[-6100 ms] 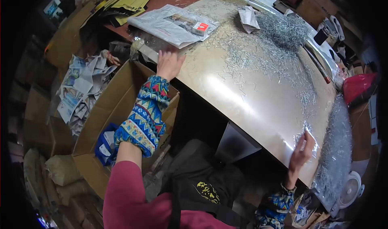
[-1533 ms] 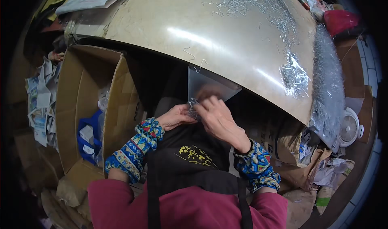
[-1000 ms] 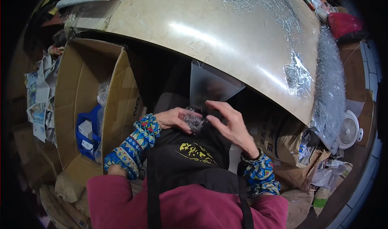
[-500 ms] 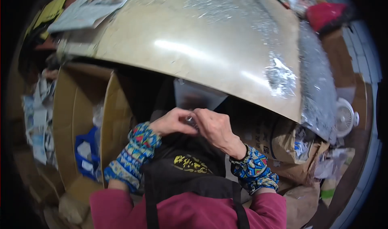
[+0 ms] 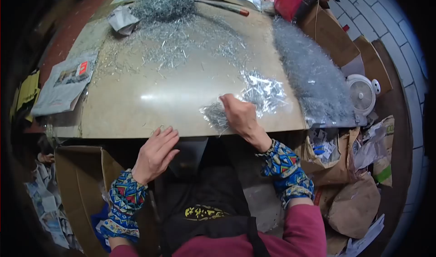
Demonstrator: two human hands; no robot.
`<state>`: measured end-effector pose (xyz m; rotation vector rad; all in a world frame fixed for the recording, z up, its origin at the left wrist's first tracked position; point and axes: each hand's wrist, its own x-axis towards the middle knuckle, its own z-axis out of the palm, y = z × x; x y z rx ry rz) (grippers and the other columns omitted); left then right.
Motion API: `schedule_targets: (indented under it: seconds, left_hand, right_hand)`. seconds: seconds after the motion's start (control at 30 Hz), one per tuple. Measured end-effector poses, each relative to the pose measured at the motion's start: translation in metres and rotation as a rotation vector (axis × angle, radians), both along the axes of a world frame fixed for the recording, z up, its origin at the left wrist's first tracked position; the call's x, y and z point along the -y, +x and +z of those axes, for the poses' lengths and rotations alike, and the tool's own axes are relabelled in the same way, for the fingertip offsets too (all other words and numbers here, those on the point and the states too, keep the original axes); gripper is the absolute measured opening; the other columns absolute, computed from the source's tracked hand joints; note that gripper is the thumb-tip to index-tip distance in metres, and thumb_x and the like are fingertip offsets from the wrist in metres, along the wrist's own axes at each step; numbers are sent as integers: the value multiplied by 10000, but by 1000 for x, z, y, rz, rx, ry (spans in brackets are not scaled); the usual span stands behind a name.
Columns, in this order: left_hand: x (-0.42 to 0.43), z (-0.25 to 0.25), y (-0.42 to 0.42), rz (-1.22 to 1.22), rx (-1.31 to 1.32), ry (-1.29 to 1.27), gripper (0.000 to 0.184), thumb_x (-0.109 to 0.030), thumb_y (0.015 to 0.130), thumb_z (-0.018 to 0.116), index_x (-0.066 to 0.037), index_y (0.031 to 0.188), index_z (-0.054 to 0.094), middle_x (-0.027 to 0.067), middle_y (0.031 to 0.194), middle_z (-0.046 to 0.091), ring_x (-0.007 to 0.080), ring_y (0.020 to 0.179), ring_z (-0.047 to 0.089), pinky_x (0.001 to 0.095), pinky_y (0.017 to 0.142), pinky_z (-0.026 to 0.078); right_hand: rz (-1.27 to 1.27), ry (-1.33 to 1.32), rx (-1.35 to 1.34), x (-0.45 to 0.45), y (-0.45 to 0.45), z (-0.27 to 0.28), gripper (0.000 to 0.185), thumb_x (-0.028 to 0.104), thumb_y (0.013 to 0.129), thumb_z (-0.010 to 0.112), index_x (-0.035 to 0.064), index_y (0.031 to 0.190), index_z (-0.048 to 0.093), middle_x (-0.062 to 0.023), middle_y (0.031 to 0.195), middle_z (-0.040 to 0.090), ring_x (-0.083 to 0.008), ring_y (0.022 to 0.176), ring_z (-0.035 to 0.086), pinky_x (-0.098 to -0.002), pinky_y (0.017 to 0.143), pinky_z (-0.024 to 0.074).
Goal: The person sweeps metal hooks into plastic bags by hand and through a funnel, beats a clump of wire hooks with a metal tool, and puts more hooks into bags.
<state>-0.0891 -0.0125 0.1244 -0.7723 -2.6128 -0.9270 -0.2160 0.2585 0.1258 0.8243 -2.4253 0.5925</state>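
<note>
On the pale tabletop point(image 5: 122, 107), a small heap of thin silvery metal pins point(image 5: 214, 115) lies near the front edge. My right hand point(image 5: 241, 116) rests against the right side of this heap, its fingers curled together; what is between them is hidden. A second patch of shiny pins point(image 5: 265, 93) spreads just beyond that hand. My left hand point(image 5: 158, 153) is at the table's front edge, fingers stretched out, holding nothing.
A large tangled mound of pins point(image 5: 168, 5) sits at the back, near a red-tipped stick point(image 5: 243, 12). More pins point(image 5: 313, 75) line the right side. A folded newspaper point(image 5: 66, 82) lies left. A cardboard box point(image 5: 79, 189), paper bag point(image 5: 327, 161) and white fan point(image 5: 362, 93) flank the table.
My hands were together above my lap, around a small bunch of metal pieces. They have parted, the right onto the table by the heap, the left to the edge. The view has shifted.
</note>
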Motion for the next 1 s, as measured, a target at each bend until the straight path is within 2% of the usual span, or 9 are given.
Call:
schedule_targets:
  seconds: [0.2, 0.33, 0.6, 0.67, 0.7, 0.73, 0.83, 0.93, 1.0]
  left_hand:
    - [-3, -7, -46, 110, -60, -21, 332, -69, 849, 659, 19, 1164, 599, 198, 1239, 598, 386, 1218, 530, 452, 1056, 414]
    - [-87, -14, -65, -127, -174, 10, 309, -68, 804, 702, -3, 1095, 620, 139, 1134, 630, 334, 1096, 587, 452, 983, 464]
    - [-199, -22, -122, -113, -111, -170, 484, -350, 961, 528, -23, 1317, 496, 153, 1399, 474, 343, 1328, 409, 469, 1111, 320]
    - [-200, -17, -124, -128, -131, -156, 465, -313, 944, 564, -19, 1298, 504, 156, 1376, 484, 346, 1319, 412, 463, 1103, 333]
    - [-199, -16, -123, -134, -140, -151, 456, -294, 935, 583, -17, 1289, 508, 158, 1365, 489, 348, 1314, 414, 461, 1099, 340]
    - [-198, -19, -122, -141, -84, -77, 454, -276, 919, 607, -12, 1276, 512, 167, 1349, 492, 355, 1305, 418, 458, 1094, 348]
    - [-197, -17, -125, -64, 20, 102, 458, -228, 872, 673, 0, 1239, 523, 195, 1297, 502, 376, 1274, 433, 447, 1078, 370]
    - [-202, -3, -127, 154, -37, 133, 476, -238, 842, 706, 14, 1207, 534, 239, 1273, 505, 415, 1256, 441, 477, 1080, 363]
    - [-206, -13, -130, 161, -66, 55, 474, -248, 849, 695, 15, 1210, 535, 235, 1294, 504, 418, 1274, 428, 508, 1084, 347]
  right_hand:
    - [-341, 216, -42, -54, -77, -9, 245, 246, 974, 551, 45, 843, 601, -187, 643, 627, -350, 551, 633, -442, 494, 479]
    - [-448, -55, 55, -67, -95, 19, 227, 252, 953, 573, 47, 890, 649, -240, 695, 633, -420, 629, 639, -479, 555, 496]
    - [-257, -786, 195, -87, -101, 115, 280, 258, 972, 598, 3, 904, 689, 11, 587, 560, -25, 560, 496, -244, 494, 387]
    - [-236, -634, 167, -87, -102, 81, 234, 219, 971, 587, 15, 915, 686, -71, 646, 632, -118, 538, 564, -286, 498, 422]
    - [-207, -400, -77, -87, -110, 48, 227, 225, 958, 584, 24, 897, 671, -178, 685, 656, -294, 575, 641, -392, 534, 476]
    - [-364, -237, 123, -85, -108, 24, 253, 268, 947, 580, 39, 871, 657, -230, 723, 645, -425, 671, 645, -485, 603, 492]
    - [-496, -120, 266, -84, -99, 7, 285, 320, 931, 591, 61, 849, 679, -195, 717, 658, -424, 726, 652, -507, 683, 479]
    - [-436, -11, -112, -96, -108, 2, 302, 338, 898, 607, 63, 831, 710, -174, 736, 672, -386, 791, 661, -476, 790, 428]
    - [-484, -34, 318, -103, -106, 18, 315, 352, 880, 607, 64, 826, 724, -161, 756, 682, -361, 819, 661, -447, 838, 384]
